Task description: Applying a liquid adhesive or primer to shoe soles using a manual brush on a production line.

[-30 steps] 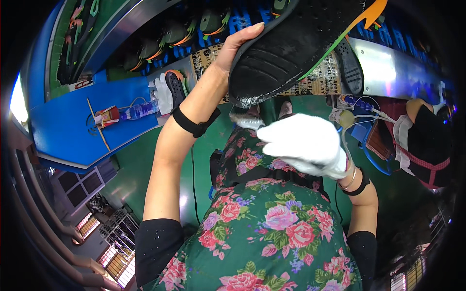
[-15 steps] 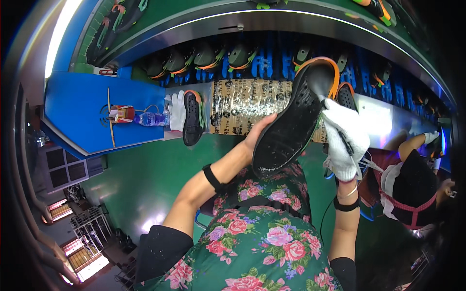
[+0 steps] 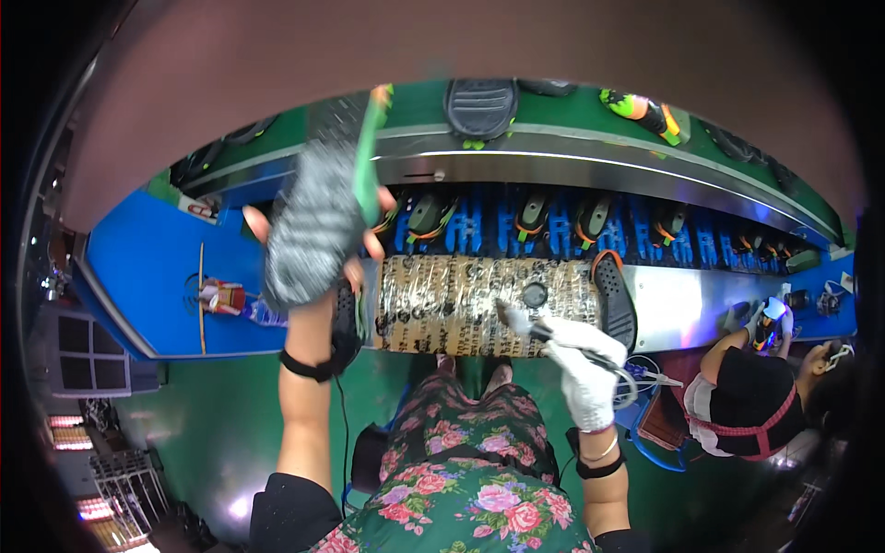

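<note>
My left hand (image 3: 371, 245) is raised at the upper left, its fingers wrapped round the edges of a shoe sole (image 3: 318, 217). Motion blurs the sole; it shows a grey ridged face and a green and orange edge. My right hand (image 3: 586, 367), in a white glove, grips a brush (image 3: 521, 321) with a dark tip and a thin tube trailing from it. The brush tip hovers over or touches the taped cardboard (image 3: 433, 304) beside a small dark round opening (image 3: 535, 295); contact cannot be told. A black sole with an orange rim (image 3: 616, 300) lies right of the cardboard.
Another dark sole (image 3: 347, 327) is partly behind my left forearm. Beyond the ledge, shoe parts sit on blue holders (image 3: 466, 221). Farther up, a green belt (image 3: 562, 120) carries soles. A blue table (image 3: 138, 276) holds a bottle at left. A co-worker (image 3: 751, 396) sits at right.
My left hand has carried the sole up and to the left, and its ridged face now shows. My right hand has drawn the brush off the sole and down to the cardboard.
</note>
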`<state>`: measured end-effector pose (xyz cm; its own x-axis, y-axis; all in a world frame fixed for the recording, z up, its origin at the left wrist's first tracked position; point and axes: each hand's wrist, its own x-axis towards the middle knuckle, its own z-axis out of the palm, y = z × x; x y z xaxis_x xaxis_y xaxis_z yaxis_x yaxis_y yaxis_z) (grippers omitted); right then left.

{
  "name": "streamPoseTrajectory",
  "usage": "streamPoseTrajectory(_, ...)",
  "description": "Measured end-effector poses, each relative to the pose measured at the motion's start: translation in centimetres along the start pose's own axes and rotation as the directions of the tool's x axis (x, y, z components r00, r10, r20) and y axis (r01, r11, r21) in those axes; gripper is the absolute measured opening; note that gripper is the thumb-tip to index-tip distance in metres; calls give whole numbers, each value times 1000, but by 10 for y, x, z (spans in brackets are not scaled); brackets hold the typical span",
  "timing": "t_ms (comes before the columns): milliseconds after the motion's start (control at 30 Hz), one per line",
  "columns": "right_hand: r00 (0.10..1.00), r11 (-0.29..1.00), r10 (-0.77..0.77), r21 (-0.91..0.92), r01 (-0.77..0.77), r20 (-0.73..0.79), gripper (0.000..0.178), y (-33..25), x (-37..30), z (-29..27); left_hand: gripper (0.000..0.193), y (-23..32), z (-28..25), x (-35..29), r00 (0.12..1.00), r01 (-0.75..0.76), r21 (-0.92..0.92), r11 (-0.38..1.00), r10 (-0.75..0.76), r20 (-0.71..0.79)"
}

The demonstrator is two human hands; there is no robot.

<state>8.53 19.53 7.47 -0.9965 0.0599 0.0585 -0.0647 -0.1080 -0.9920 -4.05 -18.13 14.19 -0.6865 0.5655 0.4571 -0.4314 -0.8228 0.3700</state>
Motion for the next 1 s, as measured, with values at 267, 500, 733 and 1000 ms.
streamPoseTrajectory(267,971,974,222,37,-226,90,19,46,-8,20,84,28,-63,57,476,-307,601,738,666,-574)
streamPoseTrajectory(500,986,985,164,51,-164,6,26,58,-7,-3,61,-35,-72,169,891,448,693,-564,346,-294)
streamPoseTrajectory(733,976,981,190,61,-185,-109,26,69,-28,-40,33,15,-120,199,830,513,811,-282,405,-384)
streamPoseTrajectory(1000,927,940,289,255,-227,-239,19,80,-52,-71,20,-10,-112,205,896,389,879,-276,335,-292)
